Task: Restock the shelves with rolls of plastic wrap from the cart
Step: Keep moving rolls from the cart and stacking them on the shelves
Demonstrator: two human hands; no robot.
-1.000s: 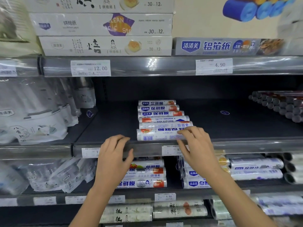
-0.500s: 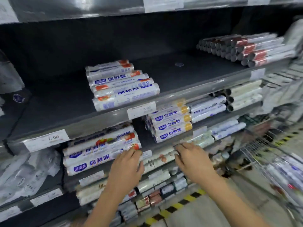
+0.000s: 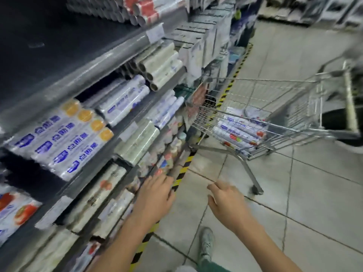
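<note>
A wire shopping cart [image 3: 294,122] stands on the tiled floor at the right, with several rolls of plastic wrap [image 3: 238,132] lying in its basket. The shelves [image 3: 110,61] run along the left, stocked with rows of wrap rolls [image 3: 59,142]. My left hand [image 3: 155,195] hangs low in front of the bottom shelves, fingers relaxed, holding nothing. My right hand [image 3: 225,201] is out over the floor, fingers loosely spread, empty, well short of the cart. The view is blurred by motion.
A yellow-and-black striped line [image 3: 182,169] runs along the foot of the shelves. My shoe [image 3: 206,244] shows on the tiles at the bottom. More racks [image 3: 314,10] stand across the aisle at the top right.
My view has swung right and down from the shelf towards the cart. Both hands left the shelf edge and dropped, the right one moving out over the floor.
</note>
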